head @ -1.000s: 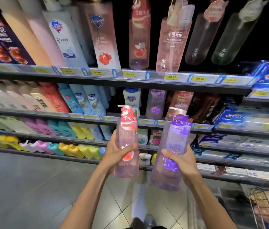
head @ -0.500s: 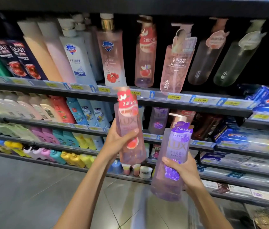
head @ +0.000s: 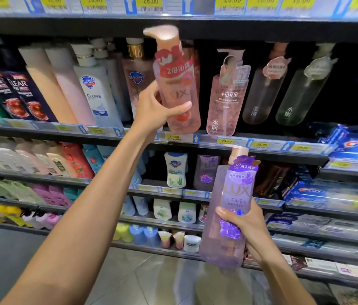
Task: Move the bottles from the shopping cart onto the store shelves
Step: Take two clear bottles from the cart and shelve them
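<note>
Purple bottle (head: 228, 208) stays low, gripped in the right hand (head: 243, 227) before the lower shelves, while the left hand (head: 154, 106), fingers wrapped round the pink bottle (head: 177, 84), has raised it to the upper shelf (head: 261, 145), so placing looks imminent.

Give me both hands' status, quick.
Left hand: grips the pink bottle.
Right hand: grips the purple bottle.

Left hand (head: 154, 106) grips pink bottle (head: 178, 84) (shelf-high); right hand (head: 246, 227) purple bottle (head: 231, 208).
</note>
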Action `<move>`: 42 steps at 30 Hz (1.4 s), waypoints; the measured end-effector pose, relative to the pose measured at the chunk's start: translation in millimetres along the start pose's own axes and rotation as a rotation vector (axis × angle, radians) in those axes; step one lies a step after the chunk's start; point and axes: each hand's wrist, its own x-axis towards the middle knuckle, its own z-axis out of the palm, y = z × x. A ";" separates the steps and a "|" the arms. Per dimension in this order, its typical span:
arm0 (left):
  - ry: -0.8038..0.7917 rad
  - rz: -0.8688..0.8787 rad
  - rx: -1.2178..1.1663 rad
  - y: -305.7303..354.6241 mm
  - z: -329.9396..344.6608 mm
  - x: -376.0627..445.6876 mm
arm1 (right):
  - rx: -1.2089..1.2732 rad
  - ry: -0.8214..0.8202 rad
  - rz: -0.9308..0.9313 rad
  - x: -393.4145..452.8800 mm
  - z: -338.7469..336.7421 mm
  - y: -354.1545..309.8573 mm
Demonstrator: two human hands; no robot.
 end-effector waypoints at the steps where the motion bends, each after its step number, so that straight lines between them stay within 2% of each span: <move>1: 0.009 0.000 0.009 -4.6 1.5 4.0 | -0.010 0.001 -0.006 1.3 -0.6 -0.3; 9: -0.015 0.052 0.115 -22.7 8.6 28.5 | -0.021 0.001 -0.049 8.9 -2.9 -0.4; 19: -0.046 -0.136 0.179 -62.6 10.0 39.4 | -0.043 -0.020 -0.063 15.9 -0.8 4.2; 22: -0.081 -0.114 0.309 -60.9 13.9 41.2 | -0.047 -0.019 -0.050 16.6 2.3 7.5; 26: -0.048 -0.087 0.451 -60.5 18.0 36.6 | -0.039 -0.030 -0.024 15.3 7.0 11.6; 42: -0.051 -0.132 0.414 -65.6 17.1 47.8 | -0.048 0.020 0.004 8.2 13.4 19.5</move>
